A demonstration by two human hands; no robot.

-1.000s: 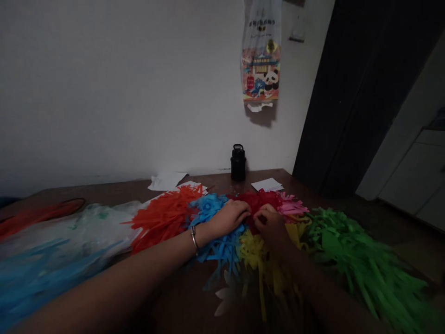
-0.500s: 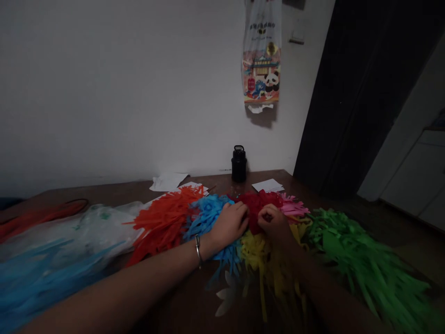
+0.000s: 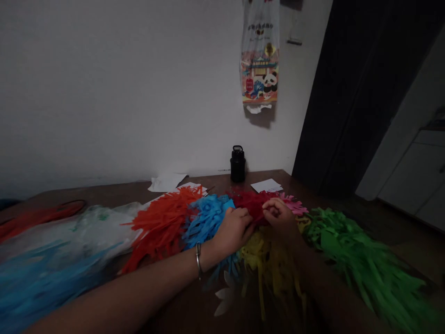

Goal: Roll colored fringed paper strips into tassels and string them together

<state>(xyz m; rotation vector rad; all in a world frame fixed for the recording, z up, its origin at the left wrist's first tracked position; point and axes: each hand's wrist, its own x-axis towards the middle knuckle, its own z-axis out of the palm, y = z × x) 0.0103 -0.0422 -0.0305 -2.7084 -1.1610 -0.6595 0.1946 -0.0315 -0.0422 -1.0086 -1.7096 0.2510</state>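
Note:
Both my hands work at a bunch of red fringed strips (image 3: 247, 203), thin and paper- or cloth-like, in the middle of the table. My left hand (image 3: 235, 231), with a silver bangle at the wrist, is closed at the bunch's near left edge; its fingertips are partly hidden. From the right, my right hand (image 3: 280, 217) pinches the red strips between thumb and fingers. Blue fringed strips (image 3: 205, 215) lie just left of my left hand. Below both hands spread yellow strips (image 3: 259, 253), and pink strips (image 3: 294, 203) show behind my right hand.
Orange strips (image 3: 167, 211) and a clear plastic bag (image 3: 100, 227) lie left, green strips (image 3: 354, 250) right. A black bottle (image 3: 238, 166) stands at the back between white papers (image 3: 267, 185). A white petal-shaped piece (image 3: 225, 294) lies near the front. A panda-print bag (image 3: 260, 69) hangs on the wall.
My left hand has shifted slightly right and down. My right hand has moved a little up and right, its fingers less tightly curled. The red strips between the hands hang less low.

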